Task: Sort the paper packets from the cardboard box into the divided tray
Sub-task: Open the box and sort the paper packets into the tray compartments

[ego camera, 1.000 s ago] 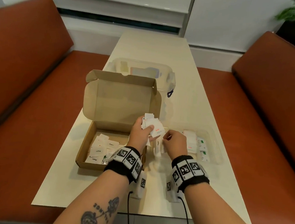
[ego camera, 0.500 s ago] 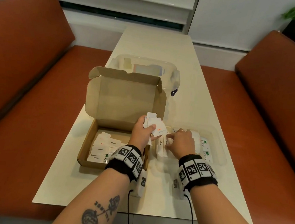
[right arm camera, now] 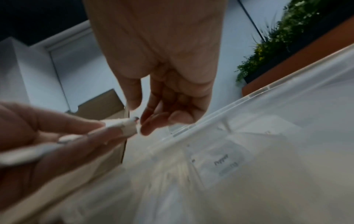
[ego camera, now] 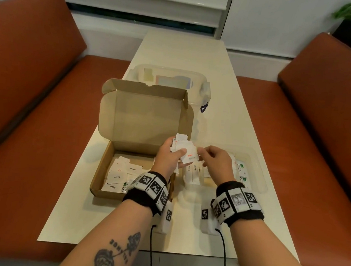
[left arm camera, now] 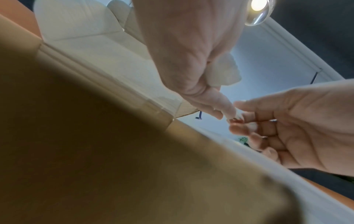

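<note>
As seen from the head view, my left hand (ego camera: 169,157) grips a fanned stack of paper packets (ego camera: 184,150) at frame centre, thumb pressed across the top one. The packets are small, flat, white rectangles with crimped edges; the top one carries red print reading "Salt". My right hand (ego camera: 217,165) sits just right of the stack with curled fingers, its fingertips at the top packet's right edge. I cannot tell from this view whether they pinch it.

Left of centre stands the cardboard box (ego camera: 126,149), plain brown corrugated board, lid raised upright, more white packets lying loose on its floor, several printed "Pepper". The divided tray (ego camera: 260,176), clear plastic with rounded corners, lies below the right hand and holds "Sugar" packets in its left compartment and green-printed ones toward its right side. Both rest on a smooth cream table (ego camera: 214,231). A clear lidded container (ego camera: 204,86) sits beyond the box.

From the left wrist view, the left hand (left arm camera: 191,60) occupies upper centre with crumpled white paper bunched in the palm; the right hand's fingertips (left arm camera: 240,104) meet it at centre right.

From the right wrist view, the right hand (right arm camera: 172,84) hangs loosely curled at top centre, fingertips touching the packet edge (right arm camera: 126,125) held out by the left fingers (right arm camera: 57,121).
</note>
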The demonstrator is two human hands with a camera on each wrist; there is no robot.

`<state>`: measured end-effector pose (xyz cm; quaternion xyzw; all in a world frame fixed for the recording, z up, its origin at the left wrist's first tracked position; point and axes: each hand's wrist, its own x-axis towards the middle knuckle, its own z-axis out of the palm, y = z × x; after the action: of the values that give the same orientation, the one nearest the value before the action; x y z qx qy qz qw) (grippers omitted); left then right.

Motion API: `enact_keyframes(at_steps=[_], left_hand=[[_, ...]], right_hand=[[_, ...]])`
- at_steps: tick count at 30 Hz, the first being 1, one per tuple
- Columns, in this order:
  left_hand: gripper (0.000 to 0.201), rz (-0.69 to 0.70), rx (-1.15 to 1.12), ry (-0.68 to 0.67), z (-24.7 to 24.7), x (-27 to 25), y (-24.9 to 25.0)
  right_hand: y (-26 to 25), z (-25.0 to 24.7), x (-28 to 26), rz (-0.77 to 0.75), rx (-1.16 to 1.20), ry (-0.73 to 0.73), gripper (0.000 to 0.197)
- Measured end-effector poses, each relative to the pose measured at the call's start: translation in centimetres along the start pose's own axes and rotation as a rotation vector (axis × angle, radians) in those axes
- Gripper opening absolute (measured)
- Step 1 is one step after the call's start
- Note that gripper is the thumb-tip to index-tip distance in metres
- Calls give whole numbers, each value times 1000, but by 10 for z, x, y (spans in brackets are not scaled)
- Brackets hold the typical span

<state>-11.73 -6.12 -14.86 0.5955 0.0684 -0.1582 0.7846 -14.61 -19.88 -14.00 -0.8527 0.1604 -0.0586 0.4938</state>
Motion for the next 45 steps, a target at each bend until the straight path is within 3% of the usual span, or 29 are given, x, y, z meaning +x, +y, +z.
enact_keyframes(at_steps=[4, 15, 28, 37, 41, 45], left_hand=[[38, -14, 9, -28, 4, -5, -1], [33, 4, 45, -69, 32, -9, -12], [19, -30, 39, -81, 53, -8, -30], [27, -24, -92, -87, 51, -8, -36], [31, -4, -136, -51, 45, -5, -36], [33, -11, -132, -42, 45, -4, -37]], right_hand=[[-1, -7, -4, 43, 141, -56, 9], [17, -36, -15, 103, 347, -73, 13], [35, -66, -17, 168, 339, -4, 22], [41, -79, -11, 149, 388, 37, 13], [52, -90, 0, 129, 167, 173, 11], [60, -82, 7, 107, -104, 125, 6]])
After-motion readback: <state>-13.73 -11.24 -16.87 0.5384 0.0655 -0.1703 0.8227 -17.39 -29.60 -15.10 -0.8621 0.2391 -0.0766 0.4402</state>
